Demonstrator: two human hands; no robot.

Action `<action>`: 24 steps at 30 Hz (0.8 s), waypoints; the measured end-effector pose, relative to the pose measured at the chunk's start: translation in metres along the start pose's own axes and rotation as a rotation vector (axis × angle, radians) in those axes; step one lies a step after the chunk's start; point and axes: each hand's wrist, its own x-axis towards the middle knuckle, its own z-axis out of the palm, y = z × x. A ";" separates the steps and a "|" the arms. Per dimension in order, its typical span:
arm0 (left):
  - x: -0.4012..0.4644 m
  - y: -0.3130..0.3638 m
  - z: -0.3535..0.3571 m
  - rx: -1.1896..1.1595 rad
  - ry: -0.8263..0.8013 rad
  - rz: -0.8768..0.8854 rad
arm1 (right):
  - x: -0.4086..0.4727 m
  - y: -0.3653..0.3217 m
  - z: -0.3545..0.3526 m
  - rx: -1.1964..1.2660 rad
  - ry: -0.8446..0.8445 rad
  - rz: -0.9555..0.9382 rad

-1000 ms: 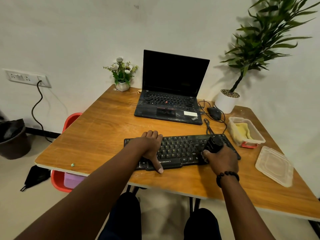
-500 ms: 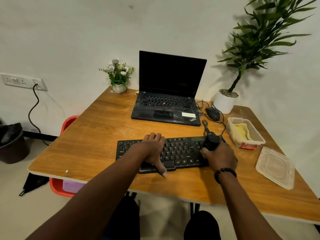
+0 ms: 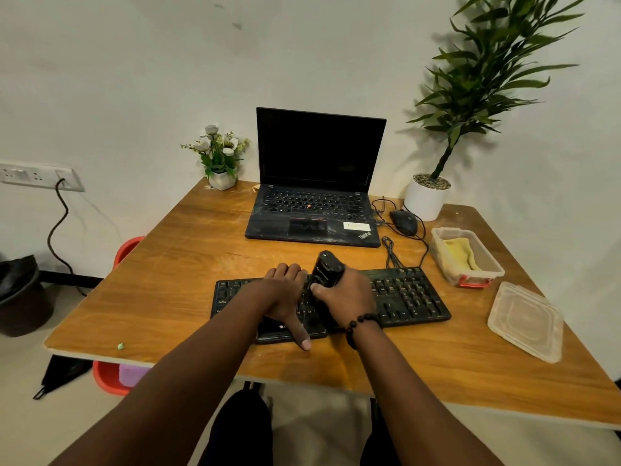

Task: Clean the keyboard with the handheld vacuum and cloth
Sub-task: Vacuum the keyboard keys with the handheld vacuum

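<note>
1. Right hand (image 3: 346, 294) grips black handheld vacuum (image 3: 326, 271) mid black keyboard (image 3: 403, 297); left hand (image 3: 285, 294) flat on keys.
2. Open black laptop (image 3: 316, 210) far, black mouse (image 3: 403, 222) right.
3. Clear plastic tub (image 3: 484, 264) holds yellow cloth (image 3: 462, 253); clear lid (image 3: 524, 321) nearer.

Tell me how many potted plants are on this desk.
2. A small flower pot sits at the far left corner beside the laptop; a tall leafy plant in a white pot stands at the far right corner.

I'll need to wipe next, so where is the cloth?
In the head view, the yellow cloth lies in the clear tub on the table's right side, just beyond the keyboard's right end, with the loose lid nearer.
</note>
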 end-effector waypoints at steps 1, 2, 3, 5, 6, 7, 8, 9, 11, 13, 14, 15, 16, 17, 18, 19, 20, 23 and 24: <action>0.000 0.000 0.000 -0.004 0.003 0.001 | 0.005 -0.002 0.003 -0.018 0.009 0.002; -0.001 0.000 0.001 -0.003 0.006 0.003 | 0.010 -0.002 0.002 -0.040 0.012 0.012; -0.001 -0.001 0.001 0.002 0.006 0.003 | 0.015 0.000 0.000 -0.065 0.014 0.028; 0.001 -0.002 0.003 0.006 0.003 0.006 | 0.025 0.011 -0.012 -0.120 0.039 0.081; 0.001 -0.003 0.004 -0.002 0.001 0.007 | 0.031 0.021 -0.022 -0.145 0.059 0.120; 0.002 -0.004 0.004 -0.012 -0.001 0.009 | 0.036 0.031 -0.034 -0.168 0.084 0.162; 0.003 -0.004 0.005 -0.022 -0.003 0.011 | 0.041 0.043 -0.046 -0.189 0.110 0.199; 0.003 -0.005 0.005 -0.028 -0.004 0.013 | 0.045 0.053 -0.057 -0.204 0.136 0.230; 0.006 -0.005 0.005 -0.028 -0.006 0.014 | 0.051 0.064 -0.070 -0.251 0.188 0.259; 0.008 -0.004 0.005 -0.026 -0.010 0.010 | 0.053 0.063 -0.072 -0.328 0.221 0.248; 0.008 -0.004 0.005 -0.027 -0.012 0.008 | 0.051 0.059 -0.071 -0.332 0.230 0.242; 0.008 -0.004 0.005 -0.028 -0.012 0.006 | 0.047 0.054 -0.069 -0.326 0.228 0.240; 0.007 -0.004 0.005 -0.028 -0.013 0.006 | 0.042 0.048 -0.064 -0.325 0.218 0.227; 0.006 -0.003 0.004 -0.027 -0.013 0.007 | 0.035 0.041 -0.057 -0.332 0.195 0.196; 0.006 -0.002 0.003 -0.025 -0.013 0.010 | 0.026 0.036 -0.048 -0.333 0.165 0.151; 0.006 -0.002 0.002 -0.021 -0.013 0.011 | 0.016 0.031 -0.038 -0.318 0.138 0.095; 0.005 -0.001 0.002 -0.018 -0.012 0.011 | 0.006 0.026 -0.030 -0.283 0.109 0.044; 0.003 -0.002 0.004 -0.008 0.000 0.012 | -0.010 0.025 -0.021 -0.097 -0.006 -0.001; 0.003 -0.002 0.004 -0.010 0.003 0.014 | -0.012 0.028 -0.023 -0.033 -0.038 0.024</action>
